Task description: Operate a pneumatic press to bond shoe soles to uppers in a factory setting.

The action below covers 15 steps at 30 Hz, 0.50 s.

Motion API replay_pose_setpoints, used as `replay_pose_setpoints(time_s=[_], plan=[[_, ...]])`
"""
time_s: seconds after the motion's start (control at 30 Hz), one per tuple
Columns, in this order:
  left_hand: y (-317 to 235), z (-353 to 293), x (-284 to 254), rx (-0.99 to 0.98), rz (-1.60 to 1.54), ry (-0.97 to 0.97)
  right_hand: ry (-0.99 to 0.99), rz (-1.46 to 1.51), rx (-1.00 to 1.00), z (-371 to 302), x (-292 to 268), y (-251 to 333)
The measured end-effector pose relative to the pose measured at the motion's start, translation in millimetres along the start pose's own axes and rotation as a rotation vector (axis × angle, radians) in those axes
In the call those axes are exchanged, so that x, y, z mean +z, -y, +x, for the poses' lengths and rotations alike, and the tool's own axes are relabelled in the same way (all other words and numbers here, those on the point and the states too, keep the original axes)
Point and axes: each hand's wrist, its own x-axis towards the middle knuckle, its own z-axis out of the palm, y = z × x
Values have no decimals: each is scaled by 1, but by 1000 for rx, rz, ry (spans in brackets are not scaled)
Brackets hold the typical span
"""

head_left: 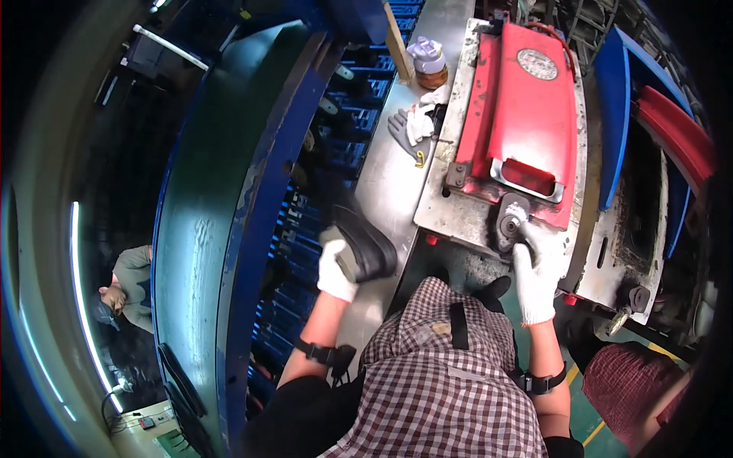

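My left hand, in a white glove, grips a black curved rubber-like piece at the edge of a grey metal bench. Gloved in white too, my right hand closes on a round grey metal fitting at the near edge of a red mould block. The red block rests on a worn grey plate. My checked shirt fills the lower middle of the view.
A large blue and green curved machine frame stands to the left. A jar with a white lid, grey gloves and a white rag lie on the bench. Blue and red curved panels are at right. Another person is low at the left.
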Motion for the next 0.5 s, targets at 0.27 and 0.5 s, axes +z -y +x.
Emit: replay_pose_setpoints(time_s=[0.27,0.5], plan=[[-100,163,-152,140,409,-559,-116,-445,-76,-11,31,-12],[-148,216,-168,101,1353,-793,-89,-470,-66,-6,34,-16]])
